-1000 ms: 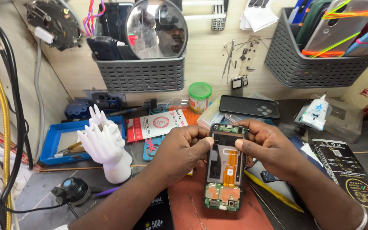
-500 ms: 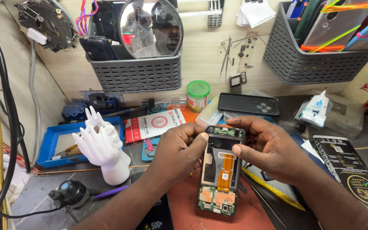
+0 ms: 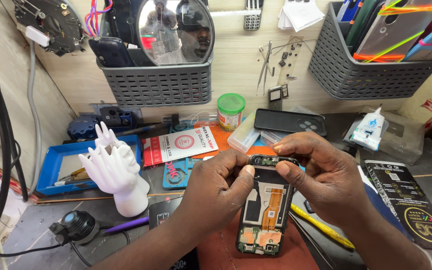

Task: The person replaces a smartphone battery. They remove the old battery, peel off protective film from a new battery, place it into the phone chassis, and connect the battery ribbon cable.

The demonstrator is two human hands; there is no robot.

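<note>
Hands at a cluttered repair bench: left hand (image 3: 216,187) and right hand (image 3: 326,175) both grip an opened phone (image 3: 266,205), near centre, thumbs pressing its top edge. White hand-shaped stand (image 3: 116,172) sits left. Hard pressure there might crack exposed parts.

Left hand (image 3: 221,187) and right hand (image 3: 326,177) grip an opened phone (image 3: 266,207) at its top, thumbs pressing the upper edge; a white hand-shaped stand (image 3: 118,172) sits left; a green-lidded jar (image 3: 230,111) behind.
</note>
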